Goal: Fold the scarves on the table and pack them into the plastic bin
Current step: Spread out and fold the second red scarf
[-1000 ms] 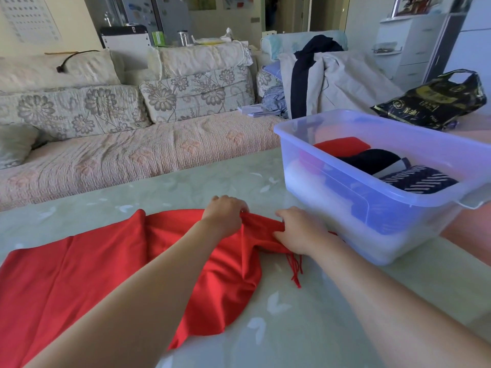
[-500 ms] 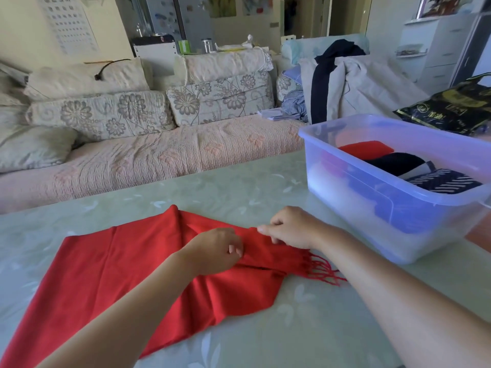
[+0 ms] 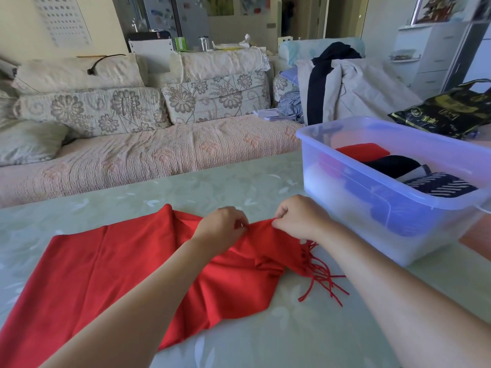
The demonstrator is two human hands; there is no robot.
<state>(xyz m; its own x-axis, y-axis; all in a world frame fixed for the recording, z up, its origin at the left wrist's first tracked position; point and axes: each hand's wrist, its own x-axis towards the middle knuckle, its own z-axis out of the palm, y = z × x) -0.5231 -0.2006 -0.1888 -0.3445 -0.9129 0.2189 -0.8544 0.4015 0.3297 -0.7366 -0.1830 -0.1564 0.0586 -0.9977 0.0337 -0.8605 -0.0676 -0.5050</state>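
Observation:
A red scarf (image 3: 106, 269) lies spread over the pale green table (image 3: 212, 187), its fringed end (image 3: 318, 277) bunched toward the right. My left hand (image 3: 221, 227) and my right hand (image 3: 300, 217) sit close together at that end, each pinching a fold of the red cloth and lifting it slightly. To the right stands a clear plastic bin (image 3: 353, 205) with a bluish tint. Inside it lie a folded red scarf (image 3: 362, 151), a black one (image 3: 393, 164) and a dark striped one (image 3: 441, 184).
A sofa (image 3: 159, 152) with floral cushions runs along the far edge of the table. Clothes are heaped at its right end (image 3: 345, 86). A black and gold bag (image 3: 446, 112) lies behind the bin. White drawers (image 3: 430, 54) stand at the back right.
Both hands have shifted along the bunched end and lifted a fold of the red scarf between them. The fringe now trails out on the table below my right wrist.

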